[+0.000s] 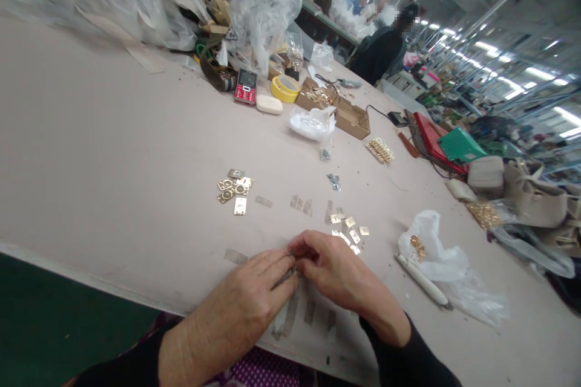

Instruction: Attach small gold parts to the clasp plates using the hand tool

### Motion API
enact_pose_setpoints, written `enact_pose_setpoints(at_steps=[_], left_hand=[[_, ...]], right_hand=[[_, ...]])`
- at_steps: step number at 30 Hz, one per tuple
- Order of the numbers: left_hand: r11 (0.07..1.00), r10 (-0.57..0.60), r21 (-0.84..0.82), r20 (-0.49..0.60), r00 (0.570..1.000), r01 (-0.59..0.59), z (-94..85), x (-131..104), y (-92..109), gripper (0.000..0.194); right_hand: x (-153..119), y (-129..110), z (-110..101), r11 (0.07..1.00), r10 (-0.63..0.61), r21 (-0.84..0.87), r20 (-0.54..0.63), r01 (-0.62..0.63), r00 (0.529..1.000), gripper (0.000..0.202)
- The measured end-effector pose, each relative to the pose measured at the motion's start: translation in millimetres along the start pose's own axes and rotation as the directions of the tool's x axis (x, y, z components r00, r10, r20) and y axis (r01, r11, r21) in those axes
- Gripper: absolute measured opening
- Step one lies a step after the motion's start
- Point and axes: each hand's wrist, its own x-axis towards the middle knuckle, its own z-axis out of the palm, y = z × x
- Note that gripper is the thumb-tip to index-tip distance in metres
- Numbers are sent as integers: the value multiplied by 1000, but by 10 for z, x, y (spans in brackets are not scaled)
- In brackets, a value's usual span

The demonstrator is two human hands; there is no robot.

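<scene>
My left hand [258,290] and my right hand [327,263] meet near the table's front edge, fingertips pinched together. Between them is a small piece, mostly covered by the fingers, so its kind does not show. Just beyond my right hand lie several small gold metal plates [349,222]. Farther left is a little pile of gold metal plates with round rings [233,187], and a flat plate [240,206] rests in front of it. A small heap of silvery bits [333,181] lies farther back.
Strips of tape [302,204] stick to the table [136,151]. At the back are a red phone [246,87], yellow tape roll [285,89], cardboard box [353,118] and plastic bags [263,12]. On the right lie a white pen-like tool [422,280], a plastic bag [447,254] and beige handbags [535,193].
</scene>
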Motion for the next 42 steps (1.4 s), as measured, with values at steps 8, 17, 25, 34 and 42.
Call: enact_pose_setpoints(at_steps=[8, 17, 25, 34, 42], left_hand=[[996, 32, 82, -32, 999, -29, 23, -59, -4, 40], [955, 200, 238, -66, 978, -179, 155, -66, -118, 41], [974, 150, 169, 20, 989, -151, 61, 6, -74, 38], [983, 56, 180, -74, 996, -42, 71, -83, -14, 44], [951, 197, 257, -63, 978, -175, 80, -80, -144, 43]], right_hand=[[-870, 1052, -231, 903, 177, -187, -660, -388, 730, 26], [-1370, 1784, -299, 679, 56, -520, -667, -518, 743, 31], [-1339, 2062, -444, 623, -8, -608, -633, -492, 774, 35], [-1476, 2022, -397, 670, 96, -469, -714, -575, 694, 51], [-1463, 1704, -408, 768, 370, -117, -721, -629, 586, 58]])
